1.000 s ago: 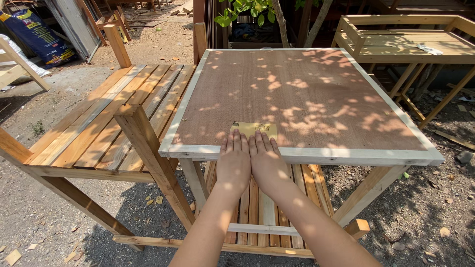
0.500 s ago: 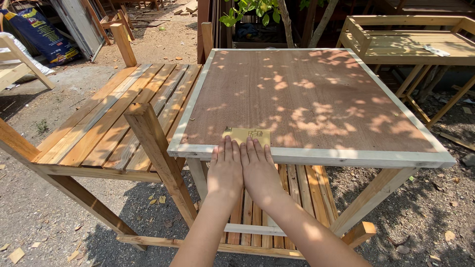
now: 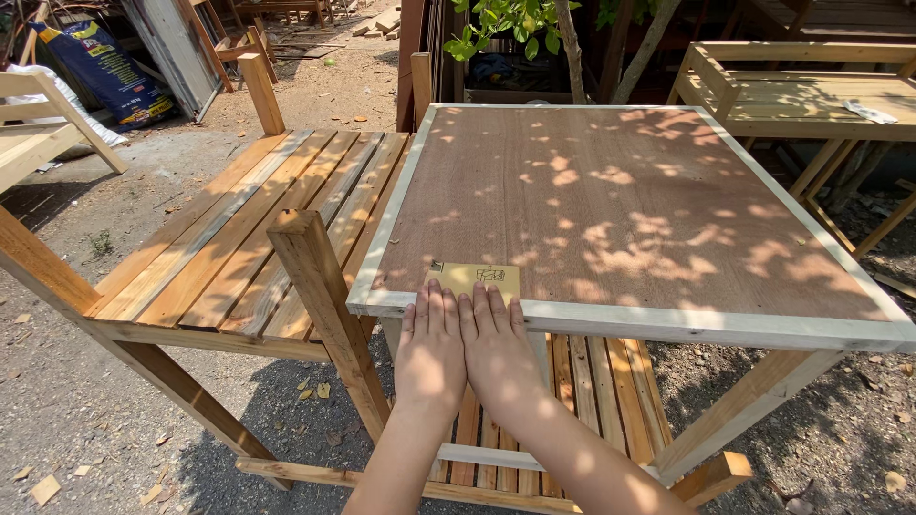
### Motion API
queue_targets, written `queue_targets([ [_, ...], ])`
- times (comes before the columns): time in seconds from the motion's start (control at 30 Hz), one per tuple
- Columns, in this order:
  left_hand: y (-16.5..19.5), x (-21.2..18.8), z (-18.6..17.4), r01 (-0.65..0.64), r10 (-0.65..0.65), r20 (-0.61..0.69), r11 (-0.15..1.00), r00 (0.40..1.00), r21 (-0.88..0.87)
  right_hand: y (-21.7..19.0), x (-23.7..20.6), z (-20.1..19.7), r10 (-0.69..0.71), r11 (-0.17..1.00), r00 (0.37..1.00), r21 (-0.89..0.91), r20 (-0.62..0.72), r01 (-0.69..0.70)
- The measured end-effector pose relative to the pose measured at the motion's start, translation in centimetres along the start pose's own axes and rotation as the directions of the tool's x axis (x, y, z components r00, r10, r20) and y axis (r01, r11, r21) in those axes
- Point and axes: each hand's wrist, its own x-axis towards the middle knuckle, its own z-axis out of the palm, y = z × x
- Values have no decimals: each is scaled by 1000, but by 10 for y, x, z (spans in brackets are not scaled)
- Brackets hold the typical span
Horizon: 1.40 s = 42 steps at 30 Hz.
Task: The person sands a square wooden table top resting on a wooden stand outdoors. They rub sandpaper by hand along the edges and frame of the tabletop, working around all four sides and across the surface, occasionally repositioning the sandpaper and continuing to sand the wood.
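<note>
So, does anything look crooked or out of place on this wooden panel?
Nothing stands out. The panel lies flat on the frame, the yellow label sits straight near its front edge, and both hands, left and right, rest flat there.

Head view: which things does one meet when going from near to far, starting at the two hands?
Left hand and right hand side by side → pale front edge strip → yellow sheet of sandpaper → brown plywood panel → thin tree trunk.
</note>
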Motion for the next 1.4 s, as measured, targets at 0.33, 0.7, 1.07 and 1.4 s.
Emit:
queue_targets([
  [0.33,-21,4,9,-21,21,-6,995,1000,96,-12,16,-3,-20,993,998,-114,66,27],
  [0.7,-44,13,4,33,-47,98,989,994,141,-22,40,-6,-83,996,996,-43,13,84],
  [1.07,-55,8,-14,146,-166,175,982,970,122,-29,55,-1,-220,974,972,38,-80,224],
  [1.4,-62,-6,16,170,-180,63,977,982,131,-35,55,13,-289,957,956,-12,-47,288],
])
